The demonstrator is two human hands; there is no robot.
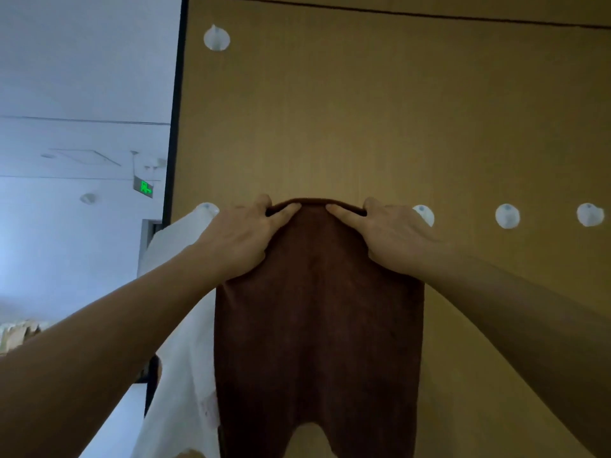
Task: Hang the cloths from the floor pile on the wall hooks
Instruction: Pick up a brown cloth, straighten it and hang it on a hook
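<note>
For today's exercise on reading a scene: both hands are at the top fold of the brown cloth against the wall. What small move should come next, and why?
Probably ease both hands off and let it hang. The left hand and right hand pinch the top fold of the brown cloth, which drapes in line with the row of hooks, beside the white cloth. The hook under it is hidden, so test gently first.

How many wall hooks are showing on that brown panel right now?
5: one hook high at upper left; one in the lower row holding the white cloth; three bare at right. Another may hide behind the brown cloth.
</note>
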